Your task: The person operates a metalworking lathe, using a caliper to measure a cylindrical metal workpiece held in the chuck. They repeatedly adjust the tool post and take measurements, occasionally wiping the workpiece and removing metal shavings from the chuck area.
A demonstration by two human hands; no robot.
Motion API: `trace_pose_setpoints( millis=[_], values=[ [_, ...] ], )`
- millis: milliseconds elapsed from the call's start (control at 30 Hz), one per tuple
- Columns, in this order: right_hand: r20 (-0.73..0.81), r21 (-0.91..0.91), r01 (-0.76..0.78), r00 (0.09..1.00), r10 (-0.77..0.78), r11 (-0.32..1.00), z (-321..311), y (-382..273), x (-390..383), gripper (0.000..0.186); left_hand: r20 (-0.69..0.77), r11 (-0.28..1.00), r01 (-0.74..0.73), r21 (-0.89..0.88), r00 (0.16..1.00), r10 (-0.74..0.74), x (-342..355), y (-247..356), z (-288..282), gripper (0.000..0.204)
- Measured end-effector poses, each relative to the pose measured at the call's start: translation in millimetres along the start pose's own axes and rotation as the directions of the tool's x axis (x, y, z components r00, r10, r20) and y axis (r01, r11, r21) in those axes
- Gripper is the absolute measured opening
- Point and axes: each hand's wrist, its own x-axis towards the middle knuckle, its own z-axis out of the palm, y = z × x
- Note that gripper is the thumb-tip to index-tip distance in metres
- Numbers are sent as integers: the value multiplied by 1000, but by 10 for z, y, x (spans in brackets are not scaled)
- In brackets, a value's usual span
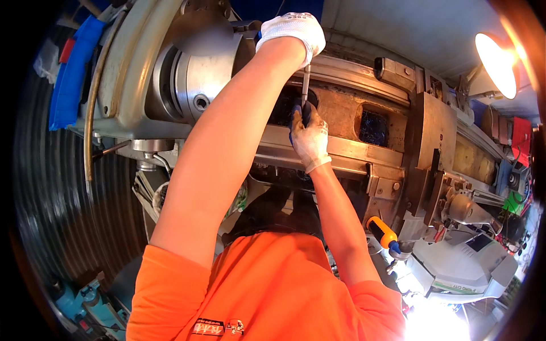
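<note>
Over the lathe bed [341, 113], two gloved hands, left hand [293, 31] and right hand [310, 139], hold one screwdriver [305, 85].

Lathe chuck [196, 85] sat at upper left, blue cloth [71, 74] draped beside it. Orange-handled screwdriver [382, 232] lay on carriage at lower right. Lit work lamp [496, 62] glared at upper right. Grey power tool [466, 264] rested below.

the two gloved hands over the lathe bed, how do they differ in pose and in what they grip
The left hand reaches higher, arm stretched up, fist closed over the top of a thin metal rod. The right hand sits lower, just under that rod's lower end, wrapped around a dark blue handle. Both wear white knit gloves and work above the same dark opening in the bed.
</note>
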Motion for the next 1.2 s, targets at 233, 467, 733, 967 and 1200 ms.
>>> trace_pose_setpoints(
  millis=[233, 467, 733, 967, 1200],
  values=[
    [58, 273, -94, 995, 81, 957, -167, -221, -96, 25, 242, 984, -11, 175, 970, -32, 343, 106, 320, 37],
    [454, 566, -388, 883, 118, 727, -559, -321, 69, 30, -1, 951, -191, 242, 980, 197, 175, 197, 221, 47],
    [44, -158, 397, 918, -395, 904, -602, 195, 981, 67, -222, 758, -161, -632, 975, 23, -1795, -304, 486, 43],
    [179, -280, 692, 719, -672, 666, -320, 199, 1345, 44, -537, 777, -460, -429, 822, 190, -1726, -459, 1207, 36],
    [201, -244, 494, 867, -455, 834, 4, 885, 1040, 43, -620, 792, -473, -387, 769, 156, -1274, -297, 728, 29]
  ],
)
